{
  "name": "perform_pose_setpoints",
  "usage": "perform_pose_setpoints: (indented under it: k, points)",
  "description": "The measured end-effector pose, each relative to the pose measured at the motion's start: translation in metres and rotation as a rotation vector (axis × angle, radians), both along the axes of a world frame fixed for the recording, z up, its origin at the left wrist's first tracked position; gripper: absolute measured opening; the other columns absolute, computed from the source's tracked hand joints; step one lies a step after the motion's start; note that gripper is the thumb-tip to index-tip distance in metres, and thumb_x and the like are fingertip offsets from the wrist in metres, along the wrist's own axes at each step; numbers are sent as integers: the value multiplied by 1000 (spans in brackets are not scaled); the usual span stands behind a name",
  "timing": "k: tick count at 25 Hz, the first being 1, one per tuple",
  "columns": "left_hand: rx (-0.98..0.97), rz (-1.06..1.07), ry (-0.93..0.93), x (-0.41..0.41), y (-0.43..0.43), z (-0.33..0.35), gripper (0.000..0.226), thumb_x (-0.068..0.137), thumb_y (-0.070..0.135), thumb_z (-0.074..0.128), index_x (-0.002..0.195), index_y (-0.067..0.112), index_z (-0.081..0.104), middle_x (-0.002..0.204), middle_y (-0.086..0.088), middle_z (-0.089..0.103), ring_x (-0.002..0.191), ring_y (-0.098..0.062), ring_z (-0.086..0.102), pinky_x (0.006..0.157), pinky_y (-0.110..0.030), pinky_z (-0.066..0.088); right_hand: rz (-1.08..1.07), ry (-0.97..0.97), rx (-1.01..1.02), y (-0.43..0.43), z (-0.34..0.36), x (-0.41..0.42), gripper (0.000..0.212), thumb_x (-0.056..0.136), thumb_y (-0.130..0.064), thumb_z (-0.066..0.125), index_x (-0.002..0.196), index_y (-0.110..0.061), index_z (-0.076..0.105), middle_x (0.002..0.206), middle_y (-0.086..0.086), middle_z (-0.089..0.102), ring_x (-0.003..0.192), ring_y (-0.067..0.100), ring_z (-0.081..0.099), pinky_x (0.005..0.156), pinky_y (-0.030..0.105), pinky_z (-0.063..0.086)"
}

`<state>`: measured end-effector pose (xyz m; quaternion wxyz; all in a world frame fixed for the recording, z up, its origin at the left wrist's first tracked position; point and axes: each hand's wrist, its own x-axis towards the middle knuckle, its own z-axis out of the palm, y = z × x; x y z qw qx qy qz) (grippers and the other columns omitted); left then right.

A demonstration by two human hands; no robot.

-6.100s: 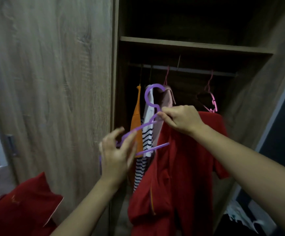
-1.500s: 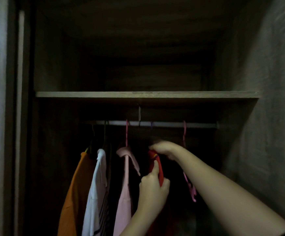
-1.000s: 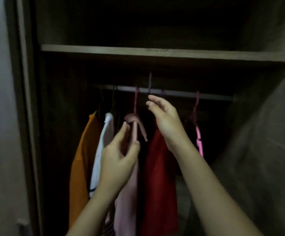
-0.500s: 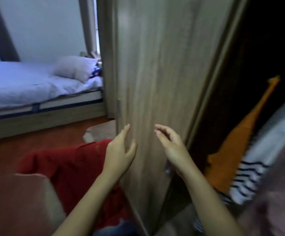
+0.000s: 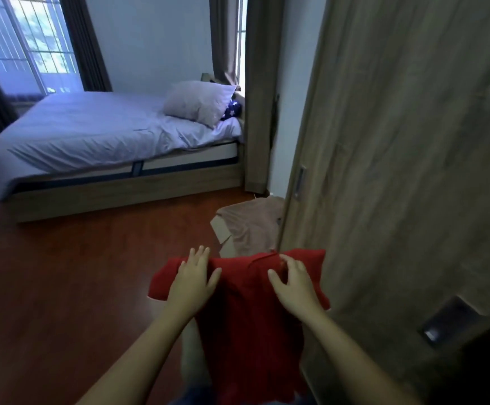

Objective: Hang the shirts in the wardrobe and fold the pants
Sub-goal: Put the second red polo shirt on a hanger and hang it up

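Note:
A red garment (image 5: pixel 246 317) lies spread low in front of me, beside the wardrobe door. My left hand (image 5: pixel 194 280) rests on its upper left part with fingers spread. My right hand (image 5: pixel 295 283) lies on its upper right part, fingers curled into the cloth near a fold. Whether either hand grips the cloth is unclear. Behind it, a beige-pink garment (image 5: pixel 252 226) lies on the floor against the door's edge. The wardrobe's inside and the hung shirts are out of view.
The wooden wardrobe door (image 5: pixel 398 171) fills the right side. A bed (image 5: pixel 91 135) with a pillow (image 5: pixel 199 102) stands at the back left under a window (image 5: pixel 24 42). Red-brown wood floor (image 5: pixel 77 273) stretches to the left. Something pale (image 5: pixel 191 355) sits under the red garment.
I have turned from the wardrobe rail, where the red shirt now hangs, down to the left. Both empty hands have dropped onto the red garment beside the door.

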<state>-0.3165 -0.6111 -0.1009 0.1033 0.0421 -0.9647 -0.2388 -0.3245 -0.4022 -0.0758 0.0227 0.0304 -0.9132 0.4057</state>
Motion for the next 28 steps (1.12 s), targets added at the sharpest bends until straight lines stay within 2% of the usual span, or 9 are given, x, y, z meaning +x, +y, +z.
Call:
perform_pose_setpoints:
  k: [3,6,8,11,13,17,22,25,28]
  points:
    - [-268,-114,-108,-26,-23,-18,70,93,48,45,149,13,20,157,-5,19,146,-26,10,116,-45,10,72,27,309,-6,-12,-37,73,86,-40,59,145,-13,25,150,13,24,139,31,23,113,38,20]
    - [-343,-231,19,-36,-32,-33,54,79,31,70,128,12,57,125,-6,63,119,-26,57,102,-49,35,322,-91,722,3,-27,-69,76,85,-45,58,147,-34,17,157,0,14,144,30,9,114,52,12]
    - [-356,-271,219,-39,-35,-45,31,76,25,61,103,14,73,97,-2,74,88,-21,71,81,-43,53,309,-26,639,7,-38,-78,53,90,-37,53,140,-32,37,148,-2,37,138,24,28,112,53,16]
    - [-326,-261,362,-36,-33,-40,35,75,19,44,89,15,77,85,-2,76,77,-21,73,67,-33,57,182,204,400,7,-47,-77,31,89,-30,50,114,-20,66,114,1,67,103,27,59,97,35,36]
    - [-264,-249,392,-23,-23,-32,31,80,25,47,81,15,76,71,-2,74,62,-21,70,52,-26,54,139,326,428,12,-47,-74,31,85,-24,43,103,-16,67,95,4,67,82,27,60,72,25,39]
    - [-146,-394,330,31,13,-22,35,82,41,47,57,19,57,50,4,56,40,-14,55,31,-22,37,288,503,430,46,-38,-53,36,77,-9,44,110,-18,53,100,-1,53,88,15,48,79,23,42]
    - [536,-306,291,14,62,26,22,85,38,54,92,23,67,83,14,67,74,6,57,69,-11,43,443,760,513,100,10,0,19,96,-15,42,112,-15,53,112,-1,48,100,14,49,103,12,27]
    - [661,-437,54,-26,98,34,58,82,40,61,134,19,46,132,7,48,120,-4,45,101,-23,36,451,857,514,122,40,20,19,99,-16,41,112,-13,55,112,2,50,101,17,51,105,18,30]
    - [662,-680,-96,-30,148,33,78,74,47,57,143,21,31,147,6,31,135,-5,29,111,-22,22,470,937,557,148,67,51,18,99,-15,43,112,-13,55,111,2,50,102,16,52,107,27,34]
